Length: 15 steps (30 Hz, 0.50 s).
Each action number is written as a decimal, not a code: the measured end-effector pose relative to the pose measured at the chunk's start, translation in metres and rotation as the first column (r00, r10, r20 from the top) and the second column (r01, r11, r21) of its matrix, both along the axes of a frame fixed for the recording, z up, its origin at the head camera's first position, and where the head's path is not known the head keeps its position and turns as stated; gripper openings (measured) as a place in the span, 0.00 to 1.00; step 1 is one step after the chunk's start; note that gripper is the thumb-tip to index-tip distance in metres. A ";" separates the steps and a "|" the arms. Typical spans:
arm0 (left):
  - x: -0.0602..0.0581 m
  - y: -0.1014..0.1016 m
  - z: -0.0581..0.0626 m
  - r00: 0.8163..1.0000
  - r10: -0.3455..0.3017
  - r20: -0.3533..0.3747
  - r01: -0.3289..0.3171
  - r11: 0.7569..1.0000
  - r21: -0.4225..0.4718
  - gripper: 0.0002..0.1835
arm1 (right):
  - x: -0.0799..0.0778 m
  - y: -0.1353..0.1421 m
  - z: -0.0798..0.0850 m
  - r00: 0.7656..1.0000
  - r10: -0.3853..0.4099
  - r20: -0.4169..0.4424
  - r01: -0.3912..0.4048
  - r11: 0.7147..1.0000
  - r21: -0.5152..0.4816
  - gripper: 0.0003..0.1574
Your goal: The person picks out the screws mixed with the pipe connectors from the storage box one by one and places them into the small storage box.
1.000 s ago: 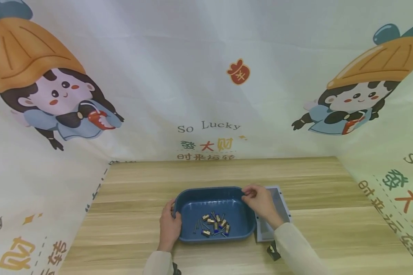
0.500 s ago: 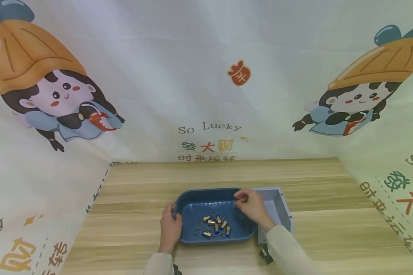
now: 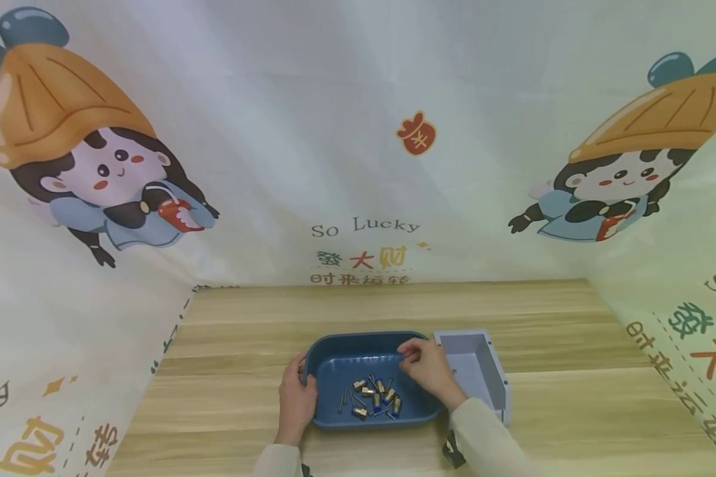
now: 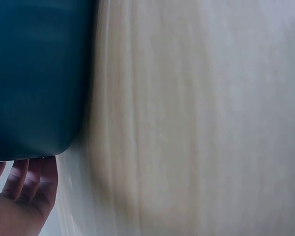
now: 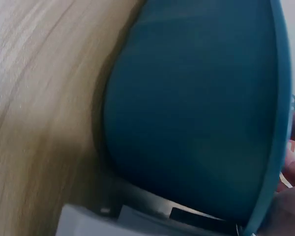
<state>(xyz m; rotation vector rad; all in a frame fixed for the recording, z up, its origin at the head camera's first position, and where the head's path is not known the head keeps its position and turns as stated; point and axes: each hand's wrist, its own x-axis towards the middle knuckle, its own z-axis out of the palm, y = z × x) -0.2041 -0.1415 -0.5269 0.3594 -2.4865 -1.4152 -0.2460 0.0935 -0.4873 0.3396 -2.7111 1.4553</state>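
A dark blue plastic basin (image 3: pixel 358 363) stands on the table, holding several brass fittings with blue ends (image 3: pixel 377 400) and several thin screws (image 3: pixel 342 402). My left hand (image 3: pixel 297 399) grips its left end, thumb over the rim and fingers outside; in the left wrist view those fingers (image 4: pixel 45 183) lie against the basin's outer wall. Over the basin's right part hovers my right hand (image 3: pixel 431 372), fingers loosely bent, with nothing visible between thumb and fingertips. In the right wrist view, the basin wall (image 5: pixel 196 108) hides most of that hand.
Right of the basin stands a grey open box (image 3: pixel 496 377), partly behind my right forearm; a small dark item (image 3: pixel 455 371) shows in it. A wood-grain table (image 3: pixel 244 331) lies beneath. A printed cloth (image 3: pixel 358 165) hangs behind and at both sides.
My right hand has moved left from the basin's right rim to over its inside, uncovering more of the grey box. The left hand keeps its grip on the basin.
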 end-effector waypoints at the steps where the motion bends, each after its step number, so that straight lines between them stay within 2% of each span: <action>1: 0.000 0.000 0.000 1.000 0.000 0.002 0.000 1.000 0.001 0.23 | 0.000 -0.001 -0.001 1.000 0.004 0.001 -0.004 1.000 -0.001 0.13; 5: 0.001 0.000 0.001 1.000 -0.004 0.007 0.004 1.000 -0.001 0.23 | 0.000 -0.005 -0.005 1.000 -0.005 -0.020 0.005 1.000 0.003 0.14; 7: 0.002 0.001 0.002 1.000 -0.002 -0.014 0.002 1.000 -0.005 0.23 | 0.000 -0.006 -0.007 0.999 -0.006 -0.045 0.007 1.000 0.012 0.14; 8: 0.002 0.001 0.003 1.000 0.000 -0.026 0.000 1.000 -0.008 0.23 | -0.003 -0.005 -0.015 0.997 0.006 -0.080 -0.005 1.000 0.014 0.13; 11: 0.003 0.002 0.003 0.997 0.002 -0.075 -0.004 1.000 -0.026 0.23 | -0.002 -0.007 -0.018 0.995 0.021 -0.099 -0.018 1.000 0.025 0.12; 14: 0.002 0.001 0.001 0.996 -0.003 -0.087 0.001 1.000 -0.028 0.23 | -0.001 -0.009 -0.019 0.997 0.012 -0.071 -0.010 1.000 0.030 0.13; 15: 0.001 0.000 0.000 0.996 -0.006 -0.085 0.003 1.000 -0.027 0.23 | 0.002 -0.012 -0.012 0.999 -0.004 -0.037 0.005 0.999 0.035 0.13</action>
